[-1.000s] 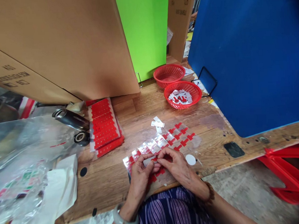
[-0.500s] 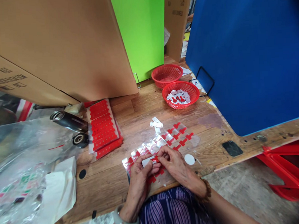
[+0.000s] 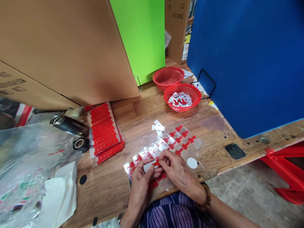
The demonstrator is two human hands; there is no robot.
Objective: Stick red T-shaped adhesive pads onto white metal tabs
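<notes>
A small white card with a red sticker at its right end is pinched in my left hand. My right hand has its fingertips closed on the red sticker. Under both hands lies a clear sheet with rows of red stickers. Just beyond it, a few white cards are crossed in a small pile. The front red basket holds several white cards, some with red pieces.
Behind is another red basket. Stacked red sticker sheets, a dark flask and plastic bags are at left. A blue panel stands at right, a white disc beside my right hand.
The view has shifted slightly. Both hands stay at the card, and the red sticker now looks flatter against its end.
</notes>
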